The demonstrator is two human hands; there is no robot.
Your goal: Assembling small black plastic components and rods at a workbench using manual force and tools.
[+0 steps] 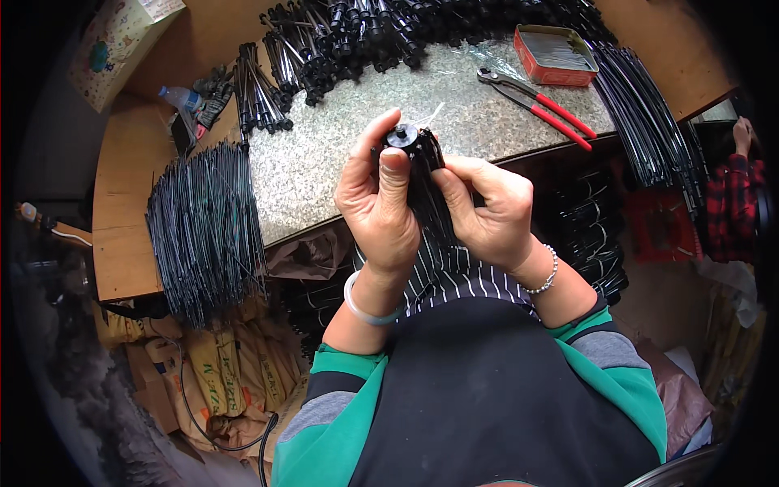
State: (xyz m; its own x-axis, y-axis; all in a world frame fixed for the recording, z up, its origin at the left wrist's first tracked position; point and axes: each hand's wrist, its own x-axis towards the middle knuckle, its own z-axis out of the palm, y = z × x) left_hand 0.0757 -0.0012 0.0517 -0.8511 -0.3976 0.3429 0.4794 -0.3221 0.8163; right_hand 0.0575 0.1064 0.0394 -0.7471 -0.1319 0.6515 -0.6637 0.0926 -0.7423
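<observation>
Between my hands is a black round hub (pixel 402 138) with thin black ribs (pixel 430 191) hanging from it toward me, like part of an umbrella frame. My left hand (pixel 380 191) grips the hub from the left, thumb on its near side and fingers behind. My right hand (pixel 487 199) pinches the ribs just below and right of the hub, thumb against forefinger. A thin pale wire (pixel 434 116) sticks up past the hub. Pliers (pixel 540 109) with red handles lie on the speckled tabletop (pixel 316 154), apart from both hands.
Black rod bundles hang over the table edge at left (pixel 207 231) and right (pixel 649 114). Black-ended shafts (pixel 349 36) pile up at the back. A red tin (pixel 556 57) holds thin wires. A bottle (pixel 180 98) lies far left. Another person's plaid sleeve (pixel 734 203) shows at right.
</observation>
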